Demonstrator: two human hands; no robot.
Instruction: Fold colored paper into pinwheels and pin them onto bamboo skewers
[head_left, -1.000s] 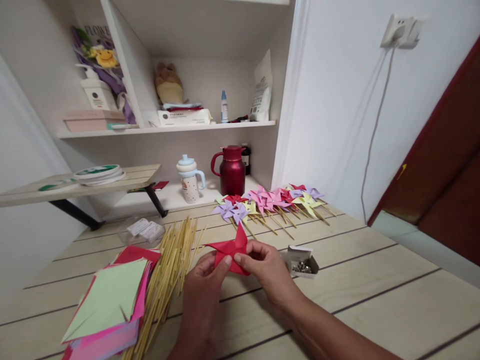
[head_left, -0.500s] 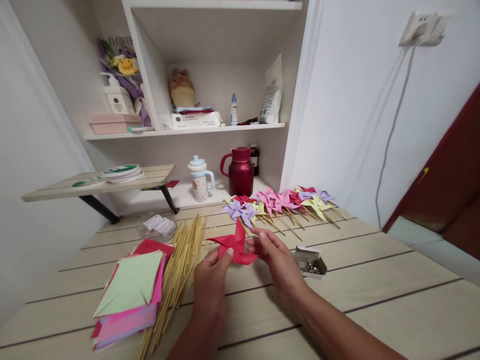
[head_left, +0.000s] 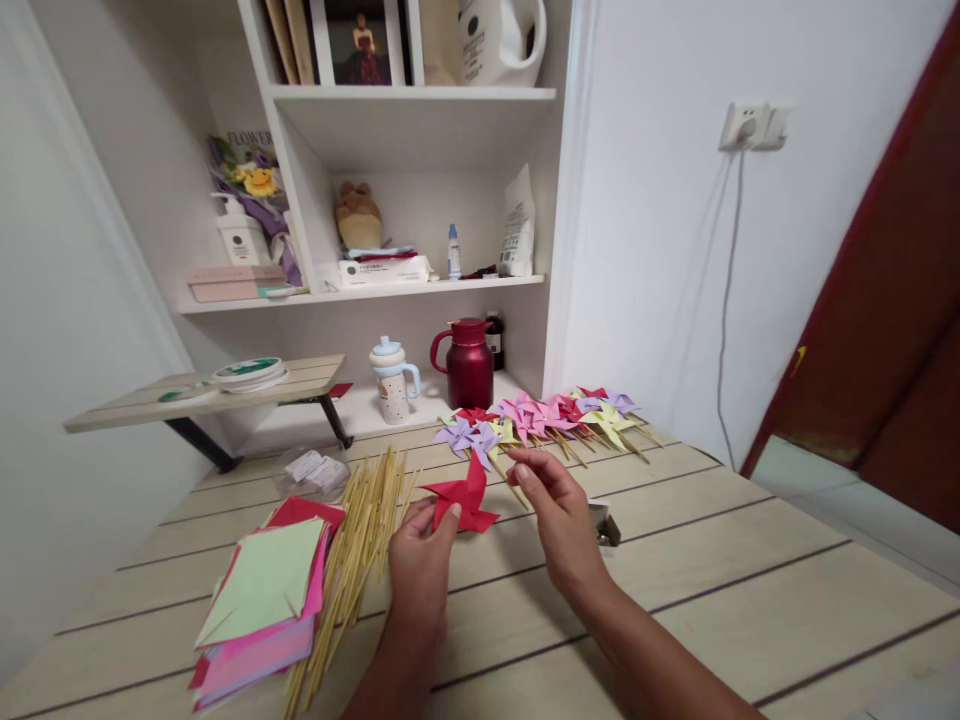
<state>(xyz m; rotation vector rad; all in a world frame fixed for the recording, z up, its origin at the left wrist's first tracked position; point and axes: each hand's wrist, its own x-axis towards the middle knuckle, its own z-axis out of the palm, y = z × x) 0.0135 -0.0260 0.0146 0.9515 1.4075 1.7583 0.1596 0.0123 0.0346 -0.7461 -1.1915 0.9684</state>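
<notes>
My left hand [head_left: 424, 560] pinches a red paper pinwheel head [head_left: 466, 500] between thumb and fingers, its blades pointing outward. To the right of it, a short gap away, is my right hand [head_left: 559, 515]. Its thumb and fingertips come together in a pinch; whatever they hold, if anything, is too small to make out. Partly hidden behind my right hand sits a small open box [head_left: 606, 527] of shiny metal pieces. Thin wooden sticks [head_left: 360, 550] lie in a loose bundle left of my left hand. Beside them is a stack of coloured paper squares [head_left: 262, 575].
Finished-looking pinwheels on sticks [head_left: 532, 415] lie across the table's back. Behind them stand a dark red jug [head_left: 470, 370] and a speckled cup [head_left: 392, 385]. A clear packet [head_left: 315, 470] lies left, near a raised wooden shelf [head_left: 307, 375] with white rolls [head_left: 250, 375].
The view has tilted up and shifted right. My right hand has moved a little away from the red pinwheel head, its fingertips drawn closer together. My left hand keeps its hold.
</notes>
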